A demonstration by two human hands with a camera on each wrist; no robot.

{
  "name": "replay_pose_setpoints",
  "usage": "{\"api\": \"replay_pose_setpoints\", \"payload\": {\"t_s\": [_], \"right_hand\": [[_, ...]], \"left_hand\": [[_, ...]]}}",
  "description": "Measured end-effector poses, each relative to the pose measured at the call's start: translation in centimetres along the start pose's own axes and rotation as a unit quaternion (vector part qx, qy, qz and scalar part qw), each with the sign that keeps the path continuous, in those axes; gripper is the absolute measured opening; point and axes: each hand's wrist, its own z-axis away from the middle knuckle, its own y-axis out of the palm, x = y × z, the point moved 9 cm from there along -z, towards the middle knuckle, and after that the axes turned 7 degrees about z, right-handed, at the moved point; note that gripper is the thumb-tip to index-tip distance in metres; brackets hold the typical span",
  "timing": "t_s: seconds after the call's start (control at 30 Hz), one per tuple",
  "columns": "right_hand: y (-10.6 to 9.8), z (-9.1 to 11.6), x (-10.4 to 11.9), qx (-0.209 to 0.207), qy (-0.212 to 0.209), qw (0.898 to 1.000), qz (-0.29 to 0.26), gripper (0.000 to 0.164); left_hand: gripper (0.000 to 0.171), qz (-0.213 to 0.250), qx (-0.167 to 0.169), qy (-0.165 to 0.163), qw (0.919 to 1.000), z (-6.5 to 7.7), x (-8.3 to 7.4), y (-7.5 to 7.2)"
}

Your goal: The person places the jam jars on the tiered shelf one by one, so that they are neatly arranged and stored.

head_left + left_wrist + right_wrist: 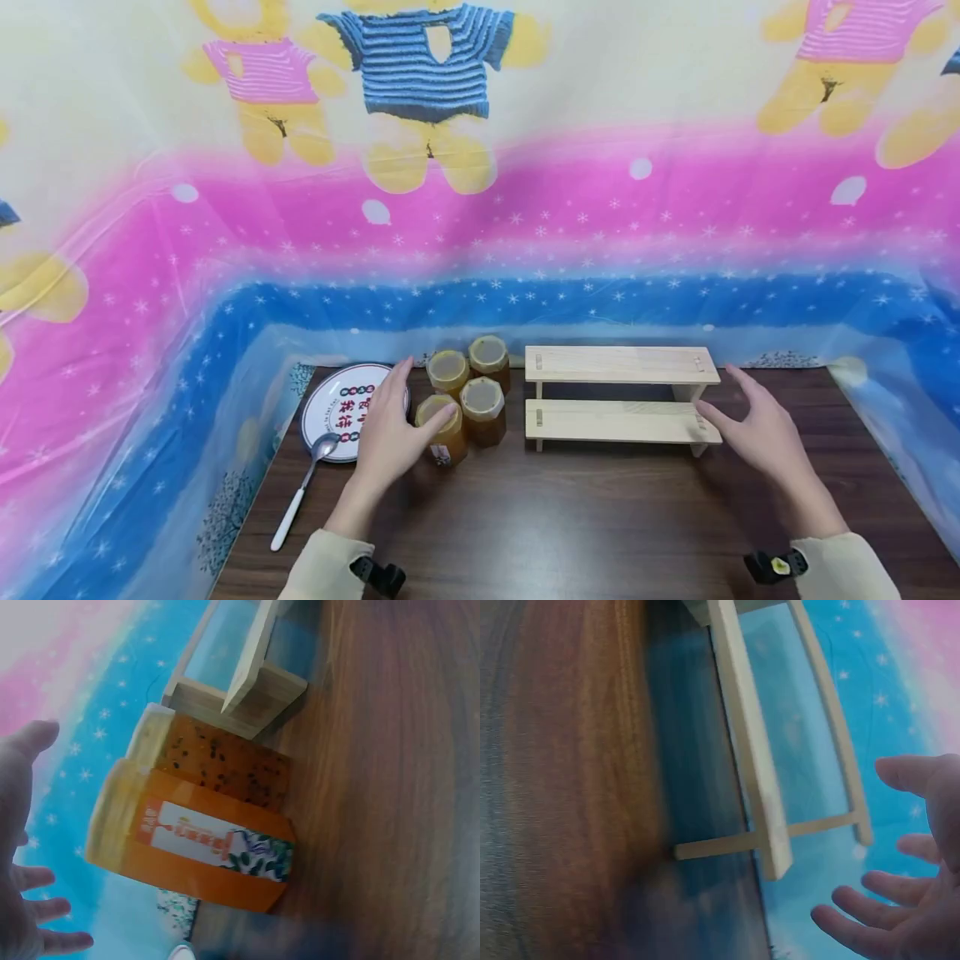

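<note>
Wooden 2-tier rack [611, 421] stands just R of 4 amber jars [483, 412], btwn L hand [393, 429] and R hand [767, 433], both w/ fingers spread, L partly hiding printed plate [328, 417], R masking lower-shelf corner.

Snowflake-printed pink and blue sheeting [570, 204] hangs behind a dark brown table [585, 525].

My feed shows me amber jars [483, 417] with yellowish lids [482, 395], a pale wood-grained rack [611, 421], a white plate [322, 408] rimmed dark blue and lettered in red, a brown streaked counter [577, 517], and pink-and-blue cloth [420, 304] sprinkled with white snowflakes.
</note>
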Motion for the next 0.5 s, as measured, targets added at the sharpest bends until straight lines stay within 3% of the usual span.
{"api": "replay_pose_setpoints", "payload": {"t_s": [0.17, 0.5], "right_hand": [[1.9, -0.1, -2.0, 0.039, 0.053, 0.997, -0.039, 0.094], [4.9, -0.5, -4.3, 0.070, 0.087, 0.985, -0.134, 0.090]], "left_hand": [[0.100, 0.049, -0.027, -0.028, 0.9980, 1.1, 1.1, 0.3], [0.106, 0.127, -0.020, -0.071, 0.9891, 3.0, 3.1, 2.8]]}}
